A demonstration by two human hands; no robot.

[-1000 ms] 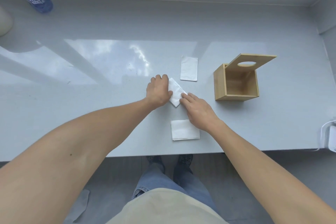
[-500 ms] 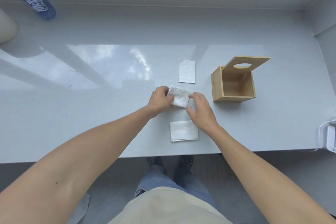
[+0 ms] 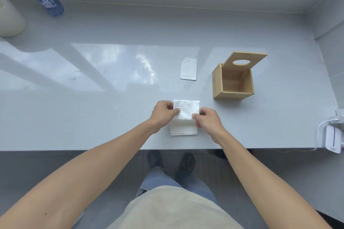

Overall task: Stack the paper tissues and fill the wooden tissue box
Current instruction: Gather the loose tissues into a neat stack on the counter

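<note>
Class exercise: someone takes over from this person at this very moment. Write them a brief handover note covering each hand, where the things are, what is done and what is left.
Left hand and right hand both pinch one held tissue by its side edges, just above the near tissue pile at the table's front edge.
A lone tissue lies flat farther back.
The wooden tissue box stands to the right, lid open, nothing visible inside.
Left: stack the held and lone tissues, then fill the box.
</note>
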